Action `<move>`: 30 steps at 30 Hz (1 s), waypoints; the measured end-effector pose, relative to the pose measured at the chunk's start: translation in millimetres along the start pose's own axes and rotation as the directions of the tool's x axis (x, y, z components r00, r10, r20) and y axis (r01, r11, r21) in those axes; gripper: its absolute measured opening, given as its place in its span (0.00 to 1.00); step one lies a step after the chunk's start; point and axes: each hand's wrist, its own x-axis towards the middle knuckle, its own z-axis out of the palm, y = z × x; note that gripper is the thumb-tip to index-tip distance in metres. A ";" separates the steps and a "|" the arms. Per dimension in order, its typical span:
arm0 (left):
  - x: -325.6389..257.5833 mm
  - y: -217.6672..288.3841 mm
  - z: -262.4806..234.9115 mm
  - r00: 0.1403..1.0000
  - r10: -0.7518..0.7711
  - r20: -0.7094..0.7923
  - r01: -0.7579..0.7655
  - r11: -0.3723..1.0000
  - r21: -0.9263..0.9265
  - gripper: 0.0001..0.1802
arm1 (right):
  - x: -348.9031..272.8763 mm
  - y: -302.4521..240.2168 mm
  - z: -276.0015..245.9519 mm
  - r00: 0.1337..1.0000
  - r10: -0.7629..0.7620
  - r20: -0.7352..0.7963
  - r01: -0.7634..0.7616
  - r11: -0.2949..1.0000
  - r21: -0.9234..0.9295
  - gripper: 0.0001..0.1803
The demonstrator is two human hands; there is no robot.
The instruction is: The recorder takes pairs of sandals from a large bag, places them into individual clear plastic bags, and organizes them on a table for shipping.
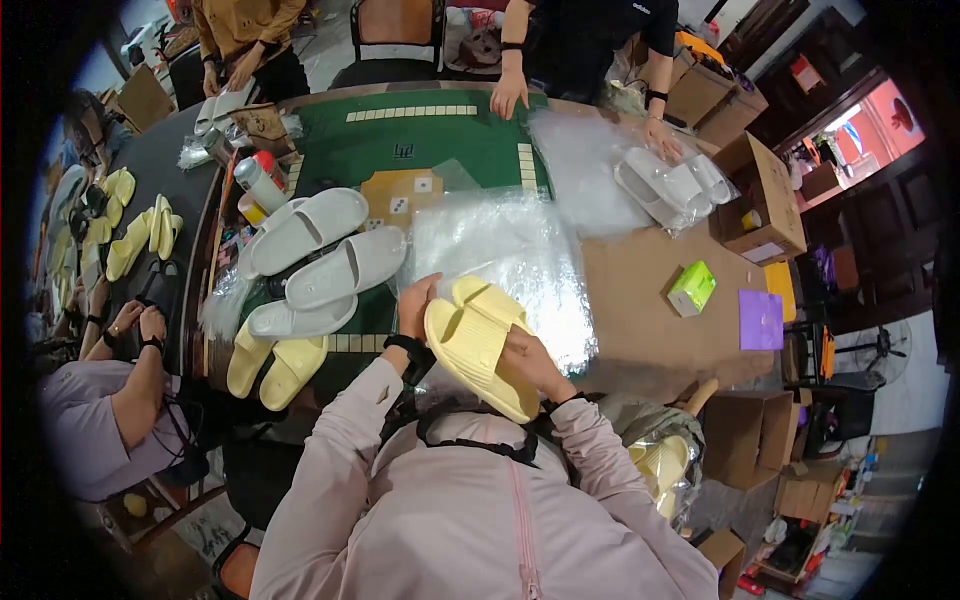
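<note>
Close to my chest, a pair of pale yellow slide slippers [468, 345] is held up, one laid against the other. My left hand [414, 306] is closed at the slippers' left edge, its fingers partly hidden behind them. On the other side, my right hand [537, 362] grips the slippers near the strap opening. Just beyond them lies a stack of clear plastic bags [490, 240] that reflects the light. Several light grey slides [350, 268] are piled left of my left hand, with another yellow pair [282, 368] at the table's near edge.
A person [600, 50] across the table touches bagged grey slides [665, 188]. A green box [692, 288] and purple card [761, 320] lie right. An open carton [757, 200] stands at the far right. Another person [120, 400] sits left; a bag with yellow slippers [662, 465] is beside my right arm.
</note>
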 end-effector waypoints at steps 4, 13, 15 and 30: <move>-9.6 25.2 -3.4 0.955 0.297 -0.002 -0.290 0.934 0.210 0.13 | 3.4 17.8 -18.4 0.982 -0.163 -0.099 0.103 0.890 -0.444 0.07; -29.4 51.6 4.6 0.923 0.322 0.210 -0.363 0.910 0.199 0.19 | 4.2 -15.9 -26.9 0.951 -0.287 -0.116 0.105 0.652 -0.751 0.05; -28.3 59.9 10.4 0.921 0.299 0.251 -0.353 0.912 0.209 0.21 | 2.6 -17.7 -24.8 0.898 -0.439 -0.020 0.224 0.495 -0.840 0.06; -56.0 105.3 20.1 0.703 0.458 0.544 -0.552 0.833 0.012 0.18 | 17.4 31.3 -22.6 0.881 -0.449 -0.148 0.069 0.432 -0.899 0.13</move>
